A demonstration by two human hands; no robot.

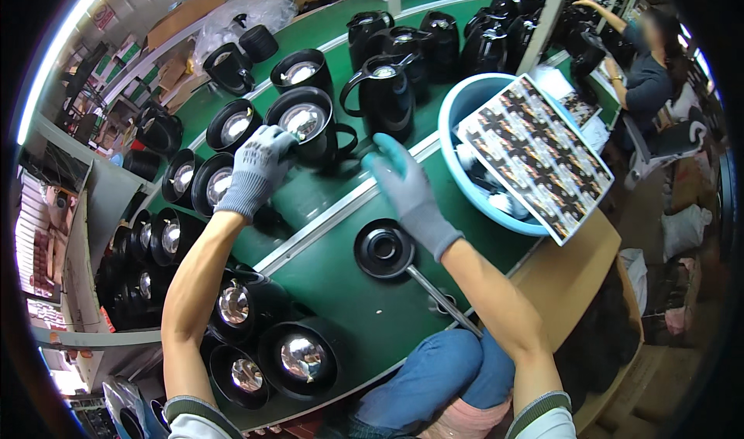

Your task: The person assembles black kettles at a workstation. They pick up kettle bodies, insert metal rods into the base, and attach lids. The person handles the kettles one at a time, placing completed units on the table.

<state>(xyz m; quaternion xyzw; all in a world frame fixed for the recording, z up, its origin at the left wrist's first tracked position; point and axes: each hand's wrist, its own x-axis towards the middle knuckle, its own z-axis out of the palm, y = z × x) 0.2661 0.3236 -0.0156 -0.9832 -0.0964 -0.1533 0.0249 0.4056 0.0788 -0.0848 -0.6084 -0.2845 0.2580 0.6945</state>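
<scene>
The left hand, in a grey knit glove, covered the lower left edge of a black handled vessel, and its fingertips were partly lost against that dark wall. They seemed to touch it, though how firmly they closed, or whether they gripped at all, could not be told. The vessel stood on the green table, beyond a pale metal strip, with its handle to the right. The right hand, smeared by motion, had its fingers parted and held nothing; it was between the vessel and a blue basin.

A patterned sheet lay slanted across the basin and hid much of its contents; only some dark and whitish pieces showed beneath, too small to name. The vessel had a shiny silver interior, as did the black vessels at the near left, some of them overlapped by the left forearm. Farther back, dark jugs crowded one another, their lower parts often concealed. A black disc lay near the right forearm, which covered part of a metal rod.
</scene>
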